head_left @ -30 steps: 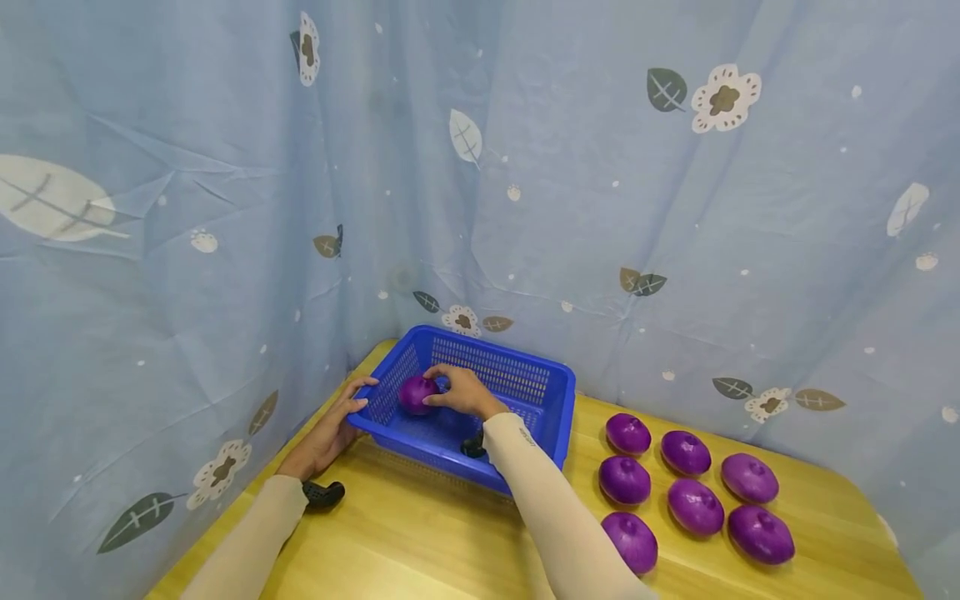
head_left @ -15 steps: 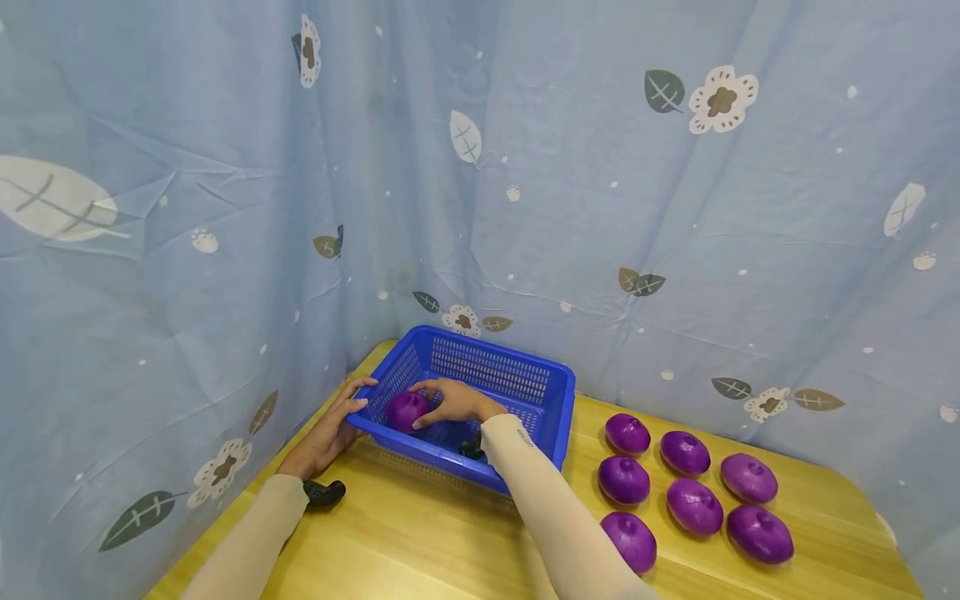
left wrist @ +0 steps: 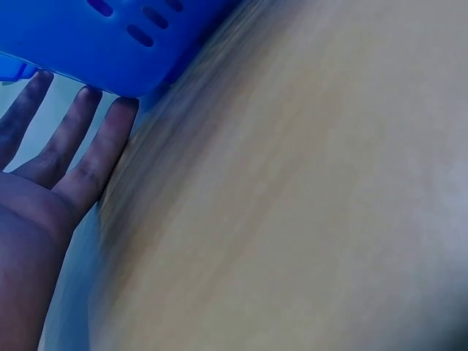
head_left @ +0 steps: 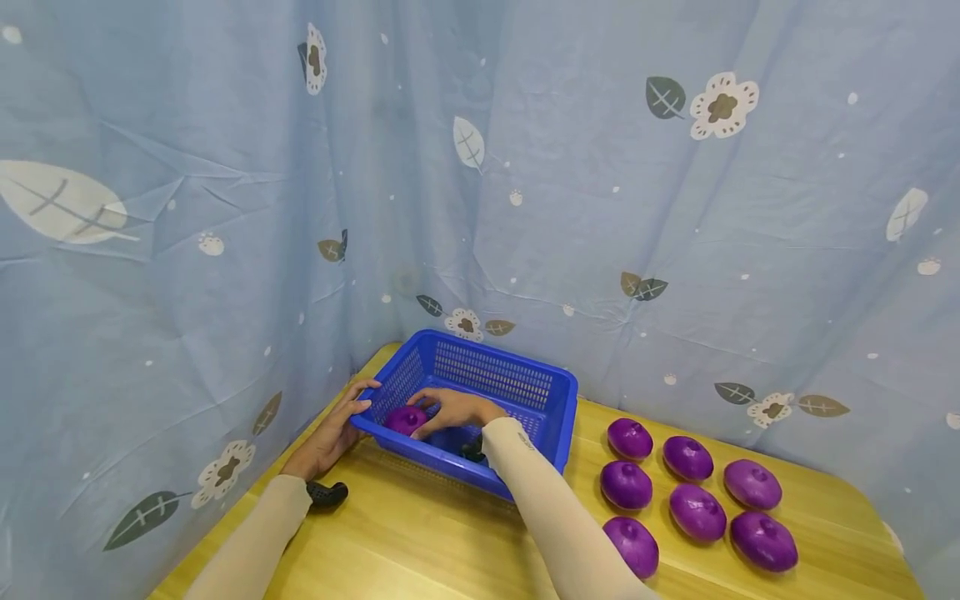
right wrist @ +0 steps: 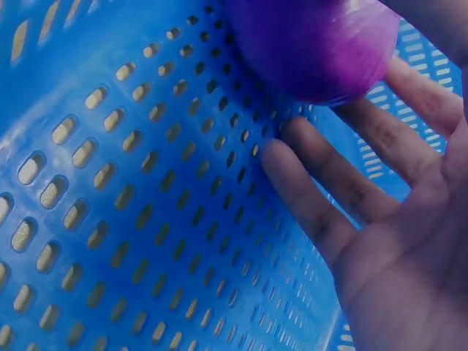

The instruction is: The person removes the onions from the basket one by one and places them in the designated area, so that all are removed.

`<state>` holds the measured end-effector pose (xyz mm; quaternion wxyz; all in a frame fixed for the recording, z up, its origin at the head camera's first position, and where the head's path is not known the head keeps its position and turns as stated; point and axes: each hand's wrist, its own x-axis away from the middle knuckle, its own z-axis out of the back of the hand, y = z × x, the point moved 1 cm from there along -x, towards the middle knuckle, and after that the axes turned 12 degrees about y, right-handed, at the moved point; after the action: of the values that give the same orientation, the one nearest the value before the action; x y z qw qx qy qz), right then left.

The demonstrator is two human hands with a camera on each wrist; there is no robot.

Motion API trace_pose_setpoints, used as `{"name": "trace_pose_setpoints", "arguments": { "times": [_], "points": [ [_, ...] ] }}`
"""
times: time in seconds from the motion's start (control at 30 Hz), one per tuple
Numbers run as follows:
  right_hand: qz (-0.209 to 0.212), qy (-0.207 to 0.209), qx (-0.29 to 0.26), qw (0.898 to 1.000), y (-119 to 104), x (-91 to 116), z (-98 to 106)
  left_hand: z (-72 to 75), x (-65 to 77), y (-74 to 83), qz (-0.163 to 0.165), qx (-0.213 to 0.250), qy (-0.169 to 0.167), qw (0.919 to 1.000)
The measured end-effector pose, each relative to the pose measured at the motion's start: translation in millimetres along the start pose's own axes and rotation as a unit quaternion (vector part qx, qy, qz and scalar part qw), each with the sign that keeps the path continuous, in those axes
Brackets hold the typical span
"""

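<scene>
A blue plastic basket [head_left: 487, 372] with slotted walls stands on the wooden table. At its left end, my left hand [head_left: 330, 433] holds the rim, with thumb and index finger at the top edge in the head view. Beneath, the left wrist view has three fingers reaching up to the basket's underside. My right hand [head_left: 456, 408] is inside the basket and grips a purple onion [head_left: 403, 419] low in the near left corner. Seen from the right wrist, the onion sits by the slotted wall, the thumb side over it and two lower fingers extended toward the basket.
Several more purple onions [head_left: 697, 512] lie in loose rows on the table [head_left: 420, 542], right of the basket. A blue patterned curtain [head_left: 555, 208] hangs behind and along the left side. Black wrist devices [head_left: 327, 496] sit at both wrists.
My right hand has lowered the onion leftward and toward the near left corner of the basket, where less of it shows. My left hand stays at the rim; the other onions have not moved.
</scene>
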<state>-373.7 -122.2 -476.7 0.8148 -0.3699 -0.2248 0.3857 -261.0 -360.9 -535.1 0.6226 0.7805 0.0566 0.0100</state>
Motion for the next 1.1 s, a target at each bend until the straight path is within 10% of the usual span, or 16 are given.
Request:
{"name": "trace_pose_setpoints", "arguments": {
  "times": [1.1],
  "points": [
    [0.043, 0.134, 0.006, 0.990, -6, 58, 75, 0.2, 2.2, 2.2, -0.025, 0.003, -0.033, 0.9991]
  ]
}}
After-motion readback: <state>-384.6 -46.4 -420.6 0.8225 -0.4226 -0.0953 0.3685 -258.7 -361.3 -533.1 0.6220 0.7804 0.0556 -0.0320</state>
